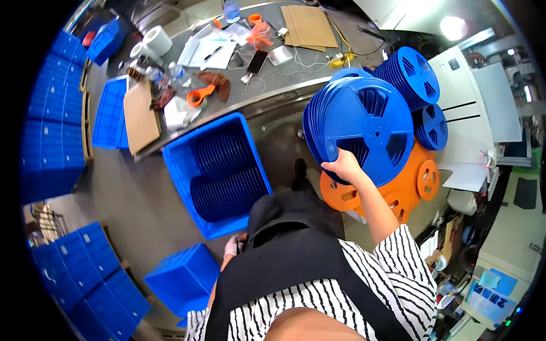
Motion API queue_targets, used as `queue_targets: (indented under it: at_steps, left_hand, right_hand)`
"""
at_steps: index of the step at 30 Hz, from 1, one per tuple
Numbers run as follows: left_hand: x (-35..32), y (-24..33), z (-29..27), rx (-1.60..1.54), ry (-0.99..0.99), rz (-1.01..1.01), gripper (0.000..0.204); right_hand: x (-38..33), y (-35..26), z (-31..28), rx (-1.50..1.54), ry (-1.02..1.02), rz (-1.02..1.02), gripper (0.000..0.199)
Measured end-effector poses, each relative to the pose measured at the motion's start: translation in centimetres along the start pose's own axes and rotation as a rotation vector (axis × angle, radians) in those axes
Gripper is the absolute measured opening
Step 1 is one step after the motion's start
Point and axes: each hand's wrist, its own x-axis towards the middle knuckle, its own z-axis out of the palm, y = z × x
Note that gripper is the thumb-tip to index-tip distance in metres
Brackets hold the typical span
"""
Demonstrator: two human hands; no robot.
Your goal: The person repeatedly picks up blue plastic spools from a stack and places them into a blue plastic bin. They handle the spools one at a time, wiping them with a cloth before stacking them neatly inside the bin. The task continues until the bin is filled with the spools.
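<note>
A stack of blue reels [364,122] stood on edge above a pile of orange reels [412,182], to the person's right, beside a white cabinet [472,113]. The right hand [343,166] gripped the lower rim of the front reel, fingers curled over its edge. The left hand [232,247] hung low by the dark apron, and whether it was open or closed could not be told. A blue crate [176,165] packed with more blue reels sat on the floor below a cluttered grey workbench [273,85].
</note>
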Motion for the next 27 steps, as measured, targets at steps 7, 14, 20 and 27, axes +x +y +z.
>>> queue_targets:
  at_steps: [7, 14, 20, 27]
  left_hand:
    - [-2.5, -2.0, -9.2, 0.102, 0.302, 0.1, 0.05]
    - [-6.3, 7.8, -14.5, -0.349, 0.471, 0.597, 0.043]
    - [-13.0, 15.7, -15.2, 0.228, 0.567, 1.047, 0.056]
    - [-12.5, 18.3, -12.0, 0.048, 0.606, 1.027, 0.056]
  right_hand:
    - [-11.9, -9.3, 6.9, 1.116, -0.195, -0.052, 0.034]
    - [-14.2, -11.1, 16.2, 1.811, -0.83, -0.415, 0.041]
    - [-14.1, -11.7, 18.4, 1.742, -1.048, -0.499, 0.037]
    - [-14.1, -11.8, 17.1, 1.679, -1.024, -0.522, 0.038]
